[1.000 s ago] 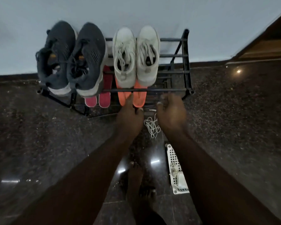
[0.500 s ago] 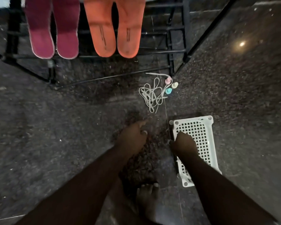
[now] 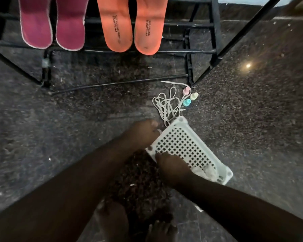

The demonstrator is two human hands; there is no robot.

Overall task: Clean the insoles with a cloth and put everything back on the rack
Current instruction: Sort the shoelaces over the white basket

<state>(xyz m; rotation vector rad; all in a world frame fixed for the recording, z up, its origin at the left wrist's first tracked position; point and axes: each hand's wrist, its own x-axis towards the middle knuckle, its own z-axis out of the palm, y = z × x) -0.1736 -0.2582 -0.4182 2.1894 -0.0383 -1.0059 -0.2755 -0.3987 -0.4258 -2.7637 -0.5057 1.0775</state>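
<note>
**Basket tilting beside loose laces and small caps**

Head view: both hands are taking hold of the white perforated basket (image 3: 185, 145) on the dark stone floor (image 3: 252, 119). The left hand (image 3: 143, 135) is curling its fingers around the basket's near-left edge; the right hand (image 3: 171, 166) is gripping the lower rim, with its fingers reaching inside. The basket is sitting skewed, one corner touching the tangle of white shoelaces (image 3: 166, 105). Something pale, possibly a cloth (image 3: 208, 172), is lying in the basket's far end, though blur is hiding what it is.

The insoles are resting on the black rack (image 3: 215, 32): a magenta pair (image 3: 52, 23) at left, an orange pair (image 3: 131, 25) beside it, heels hanging over the front bar.

Risks, as I judge them: tipping the basket further could be spilling the pale item out; dragging it could be snagging the laces and scattering the three pastel caps (image 3: 188, 96) just beside the rack's foot. Bare feet (image 3: 112, 220) are standing close, so a dropped basket could be landing on toes.
</note>
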